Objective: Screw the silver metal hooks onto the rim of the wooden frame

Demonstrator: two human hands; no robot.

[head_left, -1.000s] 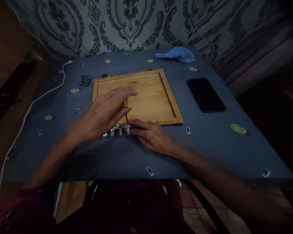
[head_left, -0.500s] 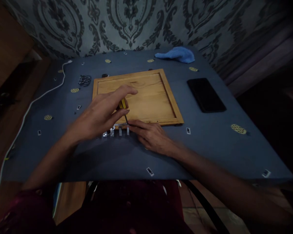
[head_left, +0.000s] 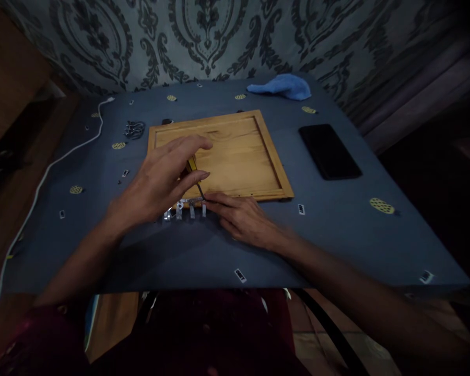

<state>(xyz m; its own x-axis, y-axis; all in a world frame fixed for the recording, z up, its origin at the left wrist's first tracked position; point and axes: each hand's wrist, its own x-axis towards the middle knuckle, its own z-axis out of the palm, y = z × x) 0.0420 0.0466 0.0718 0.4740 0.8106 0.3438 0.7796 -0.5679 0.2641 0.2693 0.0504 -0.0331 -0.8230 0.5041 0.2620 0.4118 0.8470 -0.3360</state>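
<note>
A screwdriver with a yellow handle (head_left: 192, 164) leans in my left hand (head_left: 156, 175); the thumb and curled fingers are around the handle, the forefinger stretched past it. Its dark shaft (head_left: 201, 190) slants down to the front edge of a framed wooden board (head_left: 235, 156). A silvery metal strip with several hooks (head_left: 191, 209) lies along that edge, the hooks hanging toward me. My right hand (head_left: 243, 216) rests on the table, its fingertips closed together at the screwdriver's tip, beside the end hook. Whatever is between those fingertips is hidden.
A dark phone (head_left: 330, 152) lies right of the board, and a blue cloth (head_left: 284, 87) behind it. Several dark hooks (head_left: 134, 129) lie in a pile at the back left. A white cable (head_left: 58, 156) runs along the table's left side.
The screwdriver's handle has tilted a little to the left with my left hand, while the tip stays at the strip. My right hand keeps its place.
</note>
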